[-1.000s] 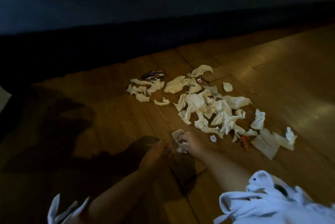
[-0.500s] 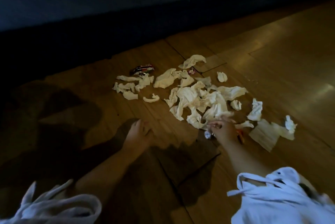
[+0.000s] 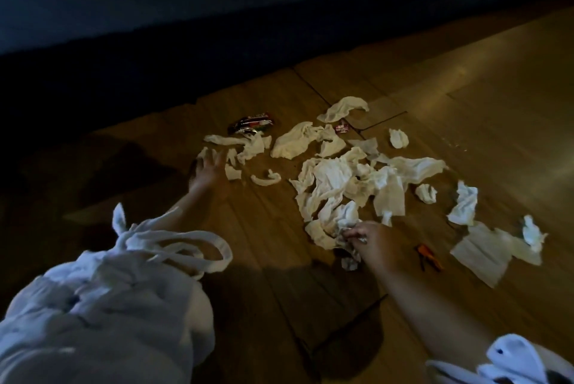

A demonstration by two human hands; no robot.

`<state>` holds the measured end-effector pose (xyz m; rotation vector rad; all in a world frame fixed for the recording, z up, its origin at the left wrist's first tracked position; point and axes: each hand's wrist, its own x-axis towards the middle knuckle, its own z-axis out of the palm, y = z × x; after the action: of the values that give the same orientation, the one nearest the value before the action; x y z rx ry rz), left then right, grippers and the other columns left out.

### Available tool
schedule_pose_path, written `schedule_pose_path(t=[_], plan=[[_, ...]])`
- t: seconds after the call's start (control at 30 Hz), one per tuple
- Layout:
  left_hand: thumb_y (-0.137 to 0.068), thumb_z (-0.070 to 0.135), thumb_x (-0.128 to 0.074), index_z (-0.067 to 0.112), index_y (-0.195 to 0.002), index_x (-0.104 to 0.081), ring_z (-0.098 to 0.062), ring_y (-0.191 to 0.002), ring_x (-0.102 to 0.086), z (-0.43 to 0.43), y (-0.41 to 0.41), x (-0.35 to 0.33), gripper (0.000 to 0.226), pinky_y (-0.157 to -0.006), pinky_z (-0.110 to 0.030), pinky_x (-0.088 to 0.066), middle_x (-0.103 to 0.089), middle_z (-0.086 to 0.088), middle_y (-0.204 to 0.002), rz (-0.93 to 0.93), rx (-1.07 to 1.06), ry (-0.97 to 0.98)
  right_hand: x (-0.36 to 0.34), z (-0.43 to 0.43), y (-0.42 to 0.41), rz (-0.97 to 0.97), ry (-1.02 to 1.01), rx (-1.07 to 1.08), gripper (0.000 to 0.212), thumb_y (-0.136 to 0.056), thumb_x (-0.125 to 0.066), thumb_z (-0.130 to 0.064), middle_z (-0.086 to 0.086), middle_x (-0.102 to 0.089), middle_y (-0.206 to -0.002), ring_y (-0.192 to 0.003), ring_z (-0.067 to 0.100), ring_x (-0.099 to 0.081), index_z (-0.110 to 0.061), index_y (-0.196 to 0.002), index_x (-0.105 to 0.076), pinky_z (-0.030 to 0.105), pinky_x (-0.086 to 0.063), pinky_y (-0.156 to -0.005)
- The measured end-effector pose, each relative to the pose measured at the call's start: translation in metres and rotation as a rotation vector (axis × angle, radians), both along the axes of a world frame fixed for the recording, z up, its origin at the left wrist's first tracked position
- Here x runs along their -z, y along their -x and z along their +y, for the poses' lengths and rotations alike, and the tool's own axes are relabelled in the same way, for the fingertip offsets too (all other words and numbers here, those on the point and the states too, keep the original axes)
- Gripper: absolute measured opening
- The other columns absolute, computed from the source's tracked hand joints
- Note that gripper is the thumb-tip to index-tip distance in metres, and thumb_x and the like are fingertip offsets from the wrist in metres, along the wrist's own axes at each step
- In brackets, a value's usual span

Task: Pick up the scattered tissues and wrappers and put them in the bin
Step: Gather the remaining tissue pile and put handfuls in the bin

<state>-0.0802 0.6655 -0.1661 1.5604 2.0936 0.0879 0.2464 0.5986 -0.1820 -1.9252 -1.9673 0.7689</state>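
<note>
Tissues (image 3: 335,178) lie scattered on the wooden floor (image 3: 466,88), and the heap stretches from far left to near right, with a red wrapper (image 3: 253,124) behind it. Gathering is in hand: the right hand (image 3: 372,242) pinches crumpled tissues at the near edge, and the left hand (image 3: 209,166), fingers spread, is at the small strips (image 3: 245,147). Next I expect more gathering; no bin is in view

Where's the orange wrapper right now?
The orange wrapper lies lower right in the head view, on the wooden floor between the right hand and a flat tissue sheet.

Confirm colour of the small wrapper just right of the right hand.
Orange wrapper; head view shows it best.
</note>
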Motion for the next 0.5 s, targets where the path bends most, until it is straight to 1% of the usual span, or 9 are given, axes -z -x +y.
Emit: schedule_pose_path(t=[0.03, 0.13, 0.17, 0.23, 0.27, 0.33, 0.37, 0.43, 0.5], plan=[[-0.088, 0.041, -0.055, 0.015, -0.149, 0.006, -0.036, -0.145, 0.006, -0.001, -0.005, -0.001, 0.090, -0.118, -0.052, -0.007, 0.010, -0.016, -0.158, -0.010, -0.011, -0.007, 0.001, 0.001, 0.000, -0.015, -0.005, -0.014, 0.019, -0.083, -0.064, -0.006, 0.008, -0.066, -0.113, -0.105, 0.019, -0.060, -0.009, -0.099, -0.073, 0.017, -0.035, -0.079], [-0.087, 0.040, -0.059, 0.017, -0.150, -0.008, -0.040, -0.141, -0.018, -0.001, -0.027, 0.001, 0.085, -0.115, -0.047, -0.021, -0.013, -0.019, -0.155, -0.132, -0.133, -0.092, 0.001, 0.005, -0.001, -0.033, 0.010, -0.018, 0.019, -0.084, -0.063, -0.007, 0.007, -0.065, -0.114, -0.106, 0.018, -0.059, -0.010, -0.100, -0.073, 0.016, -0.033, -0.079], [-0.086, 0.042, -0.060, 0.019, -0.150, -0.009, -0.040, -0.140, -0.020, 0.000, -0.034, 0.001, 0.085, -0.114, -0.048, -0.023, -0.015, -0.019, -0.155, -0.168, -0.141, -0.106, 0.001, 0.006, -0.001, -0.032, 0.013, -0.015, 0.018, -0.084, -0.063, -0.008, 0.006, -0.065, -0.115, -0.107, 0.017, -0.058, -0.010, -0.100, -0.072, 0.016, -0.033, -0.080], [-0.085, 0.047, -0.059, 0.024, -0.149, -0.007, -0.041, -0.141, -0.014, 0.002, -0.046, 0.003, 0.086, -0.114, -0.052, -0.022, -0.008, -0.018, -0.155, -0.253, -0.128, -0.097, 0.002, 0.005, -0.001, -0.009, 0.026, -0.009, 0.019, -0.085, -0.062, -0.008, 0.004, -0.065, -0.116, -0.109, 0.015, -0.058, -0.012, -0.101, -0.071, 0.015, -0.035, -0.081], [-0.085, 0.048, -0.058, 0.027, -0.148, -0.008, -0.041, -0.142, -0.010, 0.002, -0.051, 0.005, 0.084, -0.114, -0.054, -0.021, -0.004, -0.016, -0.156, -0.260, -0.108, -0.082, 0.001, 0.004, -0.001, 0.012, 0.027, -0.012, 0.020, -0.086, -0.060, -0.008, 0.003, -0.064, -0.116, -0.110, 0.015, -0.058, -0.013, -0.103, -0.071, 0.014, -0.035, -0.080], [-0.086, 0.048, -0.056, 0.031, -0.146, -0.018, -0.040, -0.142, -0.007, 0.000, -0.065, 0.009, 0.073, -0.112, -0.053, -0.022, -0.004, -0.014, -0.155, -0.154, -0.017, -0.049, -0.002, 0.002, -0.001, 0.064, 0.018, -0.018, 0.025, -0.089, -0.058, -0.012, 0.001, -0.063, -0.121, -0.112, 0.013, -0.056, -0.018, -0.112, -0.067, 0.012, -0.036, -0.078], [-0.088, 0.045, -0.055, 0.030, -0.143, -0.027, -0.039, -0.141, -0.011, -0.002, -0.072, 0.011, 0.064, -0.110, -0.052, -0.025, -0.009, -0.014, -0.154, -0.102, 0.008, -0.061, -0.003, 0.001, -0.002, 0.069, 0.007, -0.024, 0.030, -0.090, -0.058, -0.014, 0.000, -0.061, -0.124, -0.114, 0.013, -0.056, -0.021, -0.119, -0.063, 0.012, -0.035, -0.079], [-0.091, 0.032, -0.054, 0.022, -0.136, -0.041, -0.034, -0.137, -0.024, -0.011, -0.090, 0.012, 0.048, -0.106, -0.044, -0.034, -0.026, -0.013, -0.149, -0.090, -0.018, -0.152, -0.005, 0.001, -0.002, 0.034, 0.001, -0.044, 0.038, -0.089, -0.058, -0.014, 0.000, -0.059, -0.128, -0.117, 0.015, -0.055, -0.023, -0.126, -0.058, 0.012, -0.032, -0.083], [-0.091, 0.020, -0.053, 0.017, -0.128, -0.050, -0.028, -0.134, -0.033, -0.026, -0.104, 0.011, 0.037, -0.103, -0.039, -0.038, -0.038, -0.009, -0.143, -0.147, -0.053, -0.245, -0.004, 0.002, -0.001, 0.022, 0.004, -0.056, 0.034, -0.087, -0.061, -0.011, 0.006, -0.061, -0.126, -0.116, 0.018, -0.055, -0.018, -0.121, -0.062, 0.010, -0.029, -0.082]])
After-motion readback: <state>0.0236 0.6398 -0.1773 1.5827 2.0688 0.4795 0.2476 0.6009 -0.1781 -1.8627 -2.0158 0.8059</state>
